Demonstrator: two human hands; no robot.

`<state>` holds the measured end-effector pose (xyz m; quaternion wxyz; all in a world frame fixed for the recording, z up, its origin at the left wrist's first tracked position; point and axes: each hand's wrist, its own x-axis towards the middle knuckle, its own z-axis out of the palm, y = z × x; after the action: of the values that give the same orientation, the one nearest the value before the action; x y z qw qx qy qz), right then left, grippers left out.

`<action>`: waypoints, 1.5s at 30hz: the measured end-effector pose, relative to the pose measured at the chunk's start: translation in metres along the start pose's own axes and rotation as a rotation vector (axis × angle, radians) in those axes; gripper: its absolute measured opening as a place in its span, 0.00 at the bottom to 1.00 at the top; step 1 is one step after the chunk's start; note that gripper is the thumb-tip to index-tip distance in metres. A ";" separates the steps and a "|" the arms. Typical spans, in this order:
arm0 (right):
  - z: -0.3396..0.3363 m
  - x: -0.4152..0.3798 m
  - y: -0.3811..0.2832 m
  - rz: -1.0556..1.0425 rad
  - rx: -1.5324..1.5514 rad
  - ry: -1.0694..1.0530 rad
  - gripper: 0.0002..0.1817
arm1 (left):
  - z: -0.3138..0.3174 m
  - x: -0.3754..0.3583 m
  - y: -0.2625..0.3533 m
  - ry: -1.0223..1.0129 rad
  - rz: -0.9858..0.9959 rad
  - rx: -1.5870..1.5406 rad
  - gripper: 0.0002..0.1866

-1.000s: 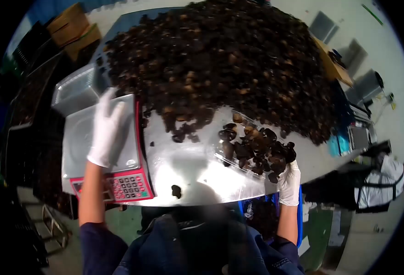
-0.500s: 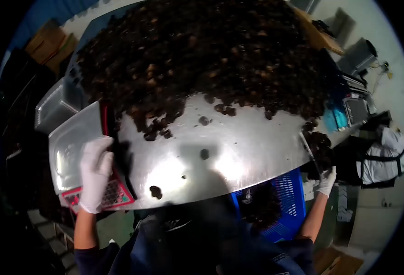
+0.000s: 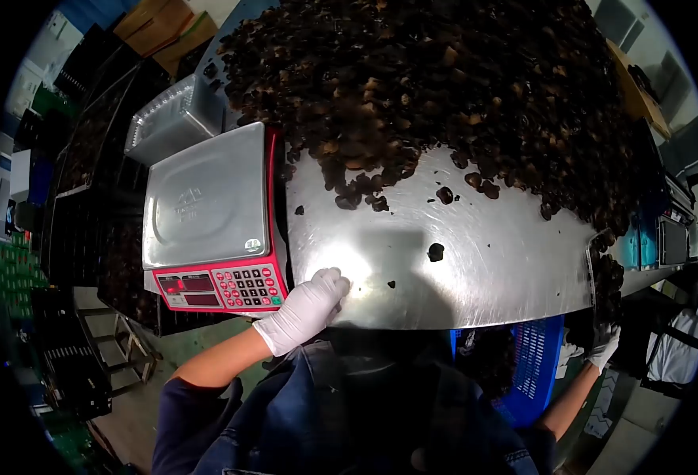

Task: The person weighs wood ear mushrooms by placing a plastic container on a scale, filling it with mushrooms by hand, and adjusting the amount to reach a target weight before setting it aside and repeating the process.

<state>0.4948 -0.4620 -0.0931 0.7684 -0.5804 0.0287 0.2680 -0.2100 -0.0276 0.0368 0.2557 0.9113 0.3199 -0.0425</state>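
Note:
My left hand (image 3: 308, 310), in a white glove, is closed at the table's front edge, beside the red scale's keypad. What its curled fingers hold, if anything, is hidden. The red scale (image 3: 216, 226) has a bare metal plate and a lit display. At the far right, my gloved right hand (image 3: 604, 347) grips the lower end of a clear plastic tray (image 3: 593, 277) filled with dark pieces. Dark brown, mushroom-like pieces (image 3: 444, 103) form a large heap on the metal table (image 3: 507, 269). One loose dark piece (image 3: 435, 252) lies near the table's middle.
Stacked clear trays (image 3: 176, 119) stand behind the scale. A blue basket (image 3: 537, 360) with dark pieces sits below the table's front edge. Black crates (image 3: 87, 174) are at the left, cardboard boxes (image 3: 155, 28) at the back left. A silver-grey bag (image 3: 681, 348) is at the far right.
My left hand has moved from over the scale to the table edge at its right, and its fingers have closed. The view has swung left. My right hand still holds the tray.

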 end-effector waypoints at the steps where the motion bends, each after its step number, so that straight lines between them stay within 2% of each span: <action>1: 0.029 -0.025 0.001 -0.171 -0.091 0.322 0.25 | 0.000 0.001 -0.001 0.017 0.009 -0.048 0.17; 2: 0.064 -0.054 0.003 -0.345 -0.181 0.642 0.24 | -0.001 0.002 0.000 0.024 0.005 -0.054 0.17; 4: 0.146 -0.124 0.011 -0.666 -0.506 0.543 0.23 | -0.009 0.003 0.004 0.161 0.016 -0.275 0.15; 5: 0.126 -0.113 0.024 -0.848 -0.751 0.403 0.23 | -0.024 0.006 0.008 0.179 0.030 -0.263 0.16; 6: 0.160 -0.132 0.042 -1.133 -1.047 0.229 0.23 | -0.034 0.008 0.005 0.296 0.072 -0.420 0.14; 7: 0.247 -0.180 0.056 -0.785 -0.825 0.160 0.21 | -0.045 0.014 -0.006 0.443 0.097 -0.311 0.13; 8: 0.279 -0.187 0.084 -0.888 -0.881 -0.066 0.20 | -0.060 0.021 -0.020 0.590 0.123 -0.196 0.12; 9: 0.334 -0.221 0.101 -0.809 -1.169 -0.094 0.19 | -0.083 0.024 -0.031 0.739 0.059 -0.137 0.12; 10: 0.375 -0.241 0.124 -0.756 -1.040 -0.306 0.20 | -0.112 0.026 -0.044 0.887 -0.006 -0.077 0.12; 12: 0.443 -0.277 0.136 -1.045 -1.331 -0.611 0.21 | -0.163 0.037 -0.086 1.183 -0.074 -0.075 0.10; 13: 0.467 -0.283 0.142 -1.021 -1.289 -0.722 0.21 | -0.188 0.036 -0.130 1.212 -0.075 -0.092 0.10; 14: 0.482 -0.286 0.146 -0.995 -1.246 -0.828 0.20 | -0.210 0.033 -0.159 1.183 -0.274 -0.111 0.09; 16: 0.485 -0.265 0.179 -1.054 -1.273 -0.900 0.15 | -0.245 0.034 -0.229 1.163 -0.405 0.085 0.08; 17: 0.490 -0.259 0.184 -1.121 -1.233 -0.901 0.13 | -0.254 0.033 -0.259 1.173 -0.402 0.080 0.08; 19: 0.509 -0.256 0.179 -1.116 -1.185 -0.910 0.12 | -0.260 0.028 -0.309 0.979 -0.471 0.192 0.11; 20: 0.517 -0.256 0.175 -1.096 -1.137 -0.920 0.12 | -0.256 0.024 -0.326 0.982 -0.477 0.184 0.11; 21: 0.529 -0.256 0.171 -0.968 -1.216 -0.945 0.11 | -0.252 0.021 -0.341 0.869 -0.485 0.122 0.12; 22: 0.547 -0.259 0.166 -0.972 -1.223 -0.949 0.11 | -0.250 0.020 -0.345 0.755 -0.488 0.061 0.14; 24: 0.595 -0.270 0.165 -1.105 -1.237 -0.943 0.15 | -0.244 0.015 -0.335 0.754 -0.436 0.152 0.15; 26: 0.644 -0.268 0.185 -1.193 -1.169 -0.989 0.25 | -0.238 0.012 -0.302 0.822 -0.429 0.253 0.14; 28: 0.692 -0.268 0.210 -1.313 -1.245 -0.969 0.34 | -0.235 0.007 -0.295 0.797 -0.439 0.241 0.13; 30: 0.723 -0.265 0.239 -1.350 -1.336 -1.002 0.40 | -0.233 0.001 -0.294 0.689 -0.473 0.377 0.13; 31: 0.730 -0.263 0.248 -1.386 -1.373 -1.033 0.41 | -0.233 -0.002 -0.297 0.702 -0.444 0.409 0.13; 34: 0.701 -0.264 0.251 -1.367 -1.462 -1.128 0.27 | -0.239 -0.004 -0.305 0.646 -0.453 0.514 0.12; 36: 0.663 -0.267 0.234 -1.384 -1.377 -1.086 0.21 | -0.243 -0.002 -0.328 0.677 -0.389 0.551 0.12; 38: 0.626 -0.268 0.209 -1.383 -1.416 -1.005 0.17 | -0.259 -0.003 -0.323 0.505 -0.386 0.417 0.12; 40: 0.594 -0.263 0.191 -1.319 -1.486 -0.873 0.16 | -0.264 -0.002 -0.310 0.541 -0.346 0.328 0.12; 45: 0.563 -0.235 0.169 -1.185 -1.255 -0.677 0.13 | -0.277 -0.002 -0.315 0.474 -0.357 0.266 0.12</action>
<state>0.0680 -0.0094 0.0248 0.2923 -0.7007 -0.6492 -0.0470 -0.4259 0.3170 0.1387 0.0412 0.8508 0.5168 0.0854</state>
